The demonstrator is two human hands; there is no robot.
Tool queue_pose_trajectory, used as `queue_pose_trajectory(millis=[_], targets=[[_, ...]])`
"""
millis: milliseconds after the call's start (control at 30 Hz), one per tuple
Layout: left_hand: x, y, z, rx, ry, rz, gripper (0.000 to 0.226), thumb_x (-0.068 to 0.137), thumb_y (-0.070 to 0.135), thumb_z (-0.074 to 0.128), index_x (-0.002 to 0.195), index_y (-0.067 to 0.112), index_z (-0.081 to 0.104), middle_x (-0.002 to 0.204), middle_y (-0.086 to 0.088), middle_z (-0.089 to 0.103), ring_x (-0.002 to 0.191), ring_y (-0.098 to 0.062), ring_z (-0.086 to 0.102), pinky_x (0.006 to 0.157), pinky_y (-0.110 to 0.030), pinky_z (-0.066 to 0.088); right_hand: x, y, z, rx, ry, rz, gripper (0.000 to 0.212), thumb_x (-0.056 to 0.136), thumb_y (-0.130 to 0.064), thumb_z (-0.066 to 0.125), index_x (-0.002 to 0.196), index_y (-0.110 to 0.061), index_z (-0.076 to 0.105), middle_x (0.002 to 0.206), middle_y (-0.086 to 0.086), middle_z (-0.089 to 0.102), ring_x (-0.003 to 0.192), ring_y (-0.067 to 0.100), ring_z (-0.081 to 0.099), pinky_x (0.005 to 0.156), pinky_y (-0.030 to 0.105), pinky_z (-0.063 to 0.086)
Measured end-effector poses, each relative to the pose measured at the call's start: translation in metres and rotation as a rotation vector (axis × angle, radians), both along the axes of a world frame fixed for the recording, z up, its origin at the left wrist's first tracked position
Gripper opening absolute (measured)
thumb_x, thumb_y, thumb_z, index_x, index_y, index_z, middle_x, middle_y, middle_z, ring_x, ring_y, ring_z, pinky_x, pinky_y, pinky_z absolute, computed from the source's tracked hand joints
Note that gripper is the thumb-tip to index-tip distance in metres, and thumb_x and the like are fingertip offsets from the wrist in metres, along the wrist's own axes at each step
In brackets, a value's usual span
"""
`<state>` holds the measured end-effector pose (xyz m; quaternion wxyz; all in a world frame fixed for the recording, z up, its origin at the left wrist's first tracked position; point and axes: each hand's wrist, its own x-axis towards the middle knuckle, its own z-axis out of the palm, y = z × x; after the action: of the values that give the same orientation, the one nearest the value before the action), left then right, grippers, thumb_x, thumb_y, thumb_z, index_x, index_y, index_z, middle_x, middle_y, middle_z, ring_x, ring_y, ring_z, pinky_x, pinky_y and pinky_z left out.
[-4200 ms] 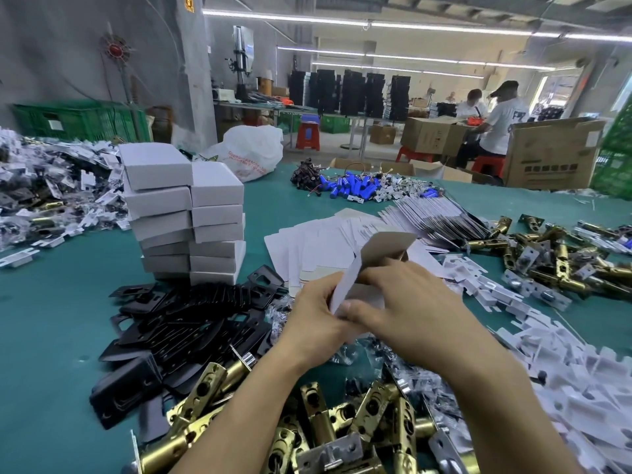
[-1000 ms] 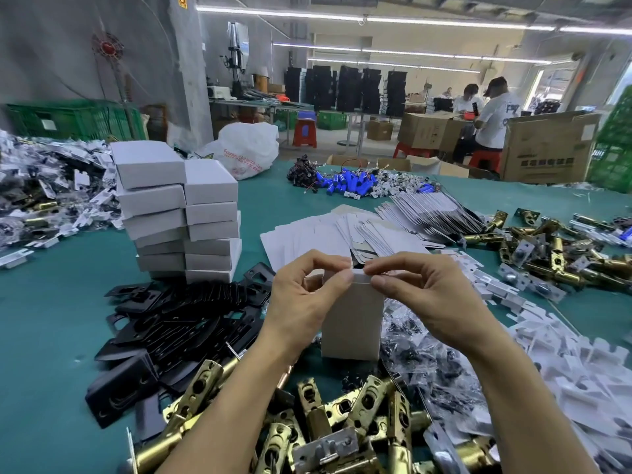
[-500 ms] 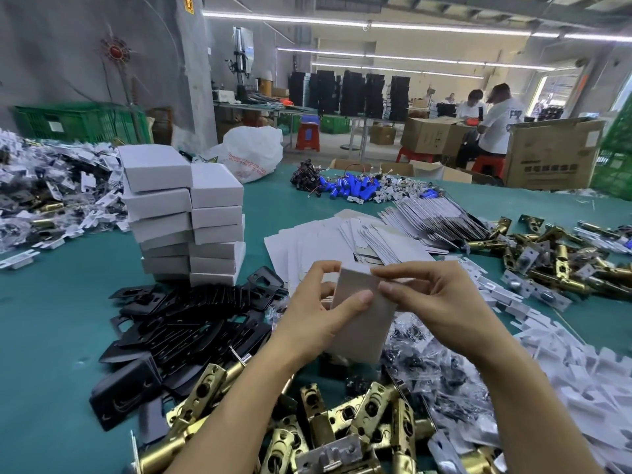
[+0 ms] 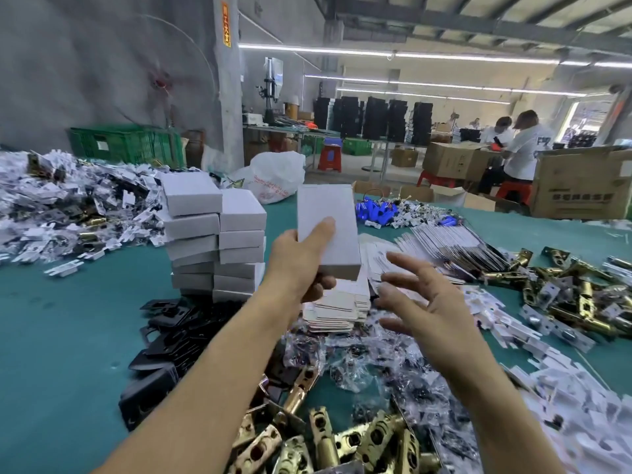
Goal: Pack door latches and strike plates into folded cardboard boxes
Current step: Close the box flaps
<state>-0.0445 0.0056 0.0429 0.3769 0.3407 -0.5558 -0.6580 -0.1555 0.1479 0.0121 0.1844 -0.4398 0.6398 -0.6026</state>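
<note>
The left grip point(image 4: 301, 265) pinches the closed cardboard box point(image 4: 328, 217) at its lower end; the right grip point(image 4: 420, 302) is spread. The box seems light and crushable: hold near corners.

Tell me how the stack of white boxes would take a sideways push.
It would probably topple rather than slide: the stack of white boxes is tall, its layers askew. The top box, sitting unevenly, would likely slip off first.
</note>
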Motion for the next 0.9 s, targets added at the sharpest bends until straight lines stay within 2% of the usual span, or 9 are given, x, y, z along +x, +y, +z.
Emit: queue_pose_trajectory(millis=[167, 300, 433, 533, 600, 633, 700, 767, 900], targets=[[0.01, 0.011, -0.003, 0.053, 0.01, -0.15, 0.038, 0.088, 0.044, 0.072, 0.099, 0.008, 0.065, 0.057, 0.0, 0.066, 0.038, -0.011, 0.051, 0.035, -0.017, 0.039, 0.018, -0.01, 0.004, -0.128, -0.238, 0.138, 0.08, 0.076, -0.044, 0.068, 0.146, -0.049, 0.03, 0.101, 0.009, 0.074, 0.079, 0.029, 0.075, 0.064, 0.033, 0.06], [0.01, 0.023, -0.02, 0.157, 0.024, -0.221, 0.036, 0.078, 0.036, 0.079, 0.094, 0.006, 0.068, 0.058, -0.001, 0.066, 0.039, -0.009, 0.051, 0.036, -0.016, 0.04, 0.02, -0.008, 0.005, -0.123, -0.125, 0.058, 0.077, 0.09, -0.037, 0.064, 0.138, -0.073, 0.015, 0.103, 0.013, 0.069, 0.06, 0.032, 0.071, 0.056, 0.037, 0.059], [0.011, 0.028, -0.031, 0.212, 0.039, -0.267, 0.048, 0.055, 0.038, 0.083, 0.087, 0.005, 0.068, 0.057, -0.004, 0.064, 0.037, -0.009, 0.049, 0.034, -0.016, 0.04, 0.013, -0.002, 0.002, -0.016, 0.016, 0.095, 0.092, 0.088, -0.022, 0.073, 0.131, -0.079, 0.015, 0.102, 0.011, 0.066, 0.059, 0.034, 0.071, 0.053, 0.04, 0.059], [0.01, 0.028, -0.038, 0.274, 0.064, -0.228, 0.045, 0.062, 0.039, 0.081, 0.087, 0.004, 0.068, 0.055, -0.004, 0.063, 0.036, -0.008, 0.049, 0.033, -0.016, 0.039, 0.008, 0.001, -0.002, 0.051, 0.057, 0.176, 0.119, 0.066, -0.016, 0.091, 0.131, -0.078, 0.012, 0.108, 0.01, 0.065, 0.068, 0.032, 0.074, 0.061, 0.038, 0.06], [0.01, 0.027, -0.041, 0.303, 0.053, -0.216, 0.034, 0.076, 0.037, 0.079, 0.085, 0.007, 0.065, 0.052, -0.001, 0.059, 0.034, -0.005, 0.045, 0.03, -0.015, 0.035, 0.006, 0.001, -0.004, 0.1, 0.153, 0.176, 0.129, 0.056, -0.022, 0.095, 0.135, -0.074, 0.006, 0.119, 0.003, 0.062, 0.084, 0.022, 0.075, 0.075, 0.043, 0.061], [0.011, 0.026, -0.042, 0.304, 0.036, -0.213, 0.03, 0.08, 0.036, 0.077, 0.085, 0.009, 0.064, 0.051, 0.001, 0.058, 0.033, -0.004, 0.043, 0.029, -0.015, 0.033, 0.007, 0.0, -0.005, 0.116, 0.248, 0.135, 0.132, 0.052, -0.03, 0.094, 0.139, -0.069, 0.003, 0.13, -0.002, 0.055, 0.1, 0.016, 0.071, 0.087, 0.044, 0.059], [0.013, 0.025, -0.044, 0.298, 0.003, -0.217, 0.026, 0.083, 0.034, 0.076, 0.083, 0.012, 0.062, 0.049, 0.003, 0.055, 0.032, -0.004, 0.04, 0.029, -0.014, 0.029, 0.006, -0.002, -0.007, 0.119, 0.421, 0.041, 0.133, 0.046, -0.048, 0.088, 0.146, -0.056, 0.001, 0.149, -0.011, 0.031, 0.134, 0.009, 0.043, 0.111, 0.044, 0.041], [0.016, 0.024, -0.044, 0.308, -0.014, -0.233, 0.023, 0.083, 0.032, 0.075, 0.079, 0.014, 0.061, 0.047, 0.004, 0.051, 0.032, -0.004, 0.036, 0.029, -0.013, 0.025, 0.004, -0.003, -0.009, 0.092, 0.485, 0.045, 0.132, 0.044, -0.057, 0.083, 0.147, -0.054, 0.0, 0.152, -0.024, 0.013, 0.147, 0.006, 0.018, 0.12, 0.037, 0.026], [0.019, 0.024, -0.044, 0.315, -0.034, -0.243, 0.024, 0.081, 0.031, 0.074, 0.074, 0.013, 0.059, 0.047, 0.003, 0.049, 0.031, -0.005, 0.034, 0.029, -0.013, 0.024, 0.004, -0.006, -0.013, 0.097, 0.496, 0.076, 0.134, 0.045, -0.067, 0.08, 0.15, -0.051, -0.002, 0.137, -0.038, 0.016, 0.135, -0.014, 0.02, 0.101, -0.003, 0.018]])
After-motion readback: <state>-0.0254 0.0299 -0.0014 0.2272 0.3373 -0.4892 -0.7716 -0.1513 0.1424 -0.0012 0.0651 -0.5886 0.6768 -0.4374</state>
